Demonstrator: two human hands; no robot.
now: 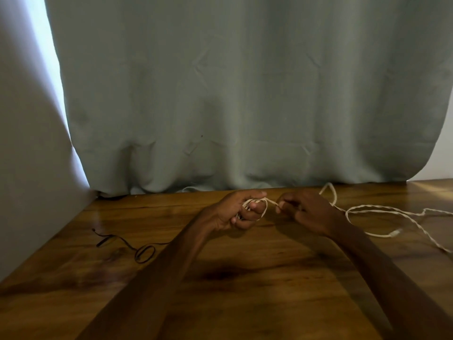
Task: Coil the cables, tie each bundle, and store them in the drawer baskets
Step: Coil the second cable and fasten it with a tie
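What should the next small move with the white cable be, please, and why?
Probably the right hand should feed another loop to the left hand, which grips only a few turns of the white cable; much lies loose on the table.

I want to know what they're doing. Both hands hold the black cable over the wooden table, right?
No, the left hand and right hand hold the white cable over the wooden table. The black cable lies untouched to the left, as the head view shows.
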